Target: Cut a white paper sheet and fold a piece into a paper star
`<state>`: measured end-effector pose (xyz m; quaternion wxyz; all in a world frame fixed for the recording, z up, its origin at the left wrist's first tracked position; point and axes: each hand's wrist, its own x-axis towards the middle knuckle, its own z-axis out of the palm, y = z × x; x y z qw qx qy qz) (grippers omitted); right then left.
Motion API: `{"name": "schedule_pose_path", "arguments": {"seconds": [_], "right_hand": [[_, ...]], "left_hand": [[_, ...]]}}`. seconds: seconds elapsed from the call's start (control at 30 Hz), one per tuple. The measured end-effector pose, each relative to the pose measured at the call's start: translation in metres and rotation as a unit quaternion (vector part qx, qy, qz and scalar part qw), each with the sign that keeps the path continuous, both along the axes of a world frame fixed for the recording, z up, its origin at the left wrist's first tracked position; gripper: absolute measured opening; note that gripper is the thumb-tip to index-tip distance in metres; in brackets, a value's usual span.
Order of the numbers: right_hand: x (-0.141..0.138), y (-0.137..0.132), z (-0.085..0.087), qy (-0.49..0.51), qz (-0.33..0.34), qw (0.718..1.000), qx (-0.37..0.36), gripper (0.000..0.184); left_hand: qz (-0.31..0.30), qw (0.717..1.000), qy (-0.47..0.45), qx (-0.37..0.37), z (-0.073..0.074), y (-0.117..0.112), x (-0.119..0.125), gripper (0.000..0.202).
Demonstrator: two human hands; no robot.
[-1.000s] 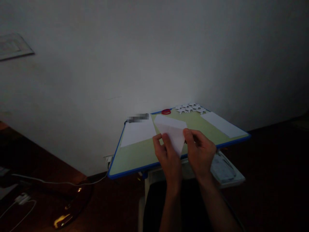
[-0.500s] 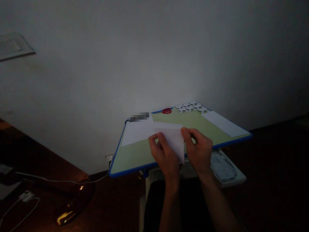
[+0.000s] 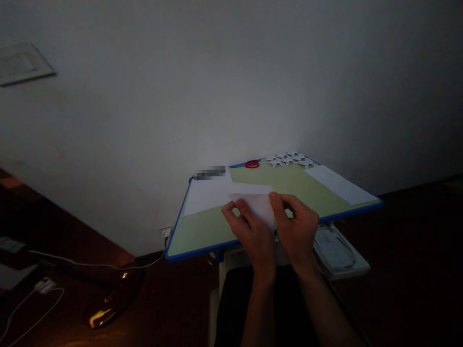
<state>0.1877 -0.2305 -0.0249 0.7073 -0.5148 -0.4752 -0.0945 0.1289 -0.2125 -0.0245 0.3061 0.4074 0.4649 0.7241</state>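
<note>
A white sheet of paper [image 3: 258, 200] is held up above the near part of the green tabletop, with a crease or folded strip along its top. My left hand [image 3: 249, 224] pinches its left side, thumb on the near face. At the upper right corner, my right hand [image 3: 294, 219] grips the paper between thumb and index finger. Both hands are closed, and they partly cover the sheet's lower portion.
The blue-edged table [image 3: 202, 230] stands against a wall. On it lie white paper [image 3: 208, 195] at left, another sheet [image 3: 340, 184] at right, red-handled scissors [image 3: 252, 164] and several folded paper pieces [image 3: 289, 159] at the back. A white cable [image 3: 90, 265] runs at lower left.
The paper's top portion looks tipped slightly more, and its lower corner is now hidden behind my left hand. Both hands keep their hold. The view has shifted slightly.
</note>
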Motion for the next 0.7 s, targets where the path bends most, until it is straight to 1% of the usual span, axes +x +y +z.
{"name": "schedule_pose_path", "arguments": {"seconds": [0.23,0.4,0.53,0.6,0.7], "right_hand": [[-0.008,0.002,-0.003,-0.004,0.016,1.000,-0.004,0.030],[-0.008,0.003,-0.002,0.015,0.025,0.999,-0.017,0.031],[-0.002,0.004,-0.001,0.009,0.025,0.999,-0.020,0.033],[-0.001,0.003,-0.001,0.000,0.034,0.999,-0.020,0.032],[-0.002,0.003,-0.001,-0.023,0.056,0.998,-0.014,0.030]], "left_hand": [[0.020,1.000,0.003,0.005,0.000,0.002,-0.009,0.035],[-0.010,0.999,-0.034,0.026,0.004,0.000,-0.015,0.036],[-0.033,0.997,-0.058,0.045,0.004,0.004,-0.019,0.039],[-0.037,0.996,-0.068,0.046,0.003,0.006,-0.021,0.037],[-0.044,0.993,-0.109,0.029,0.003,0.007,-0.022,0.032]]}}
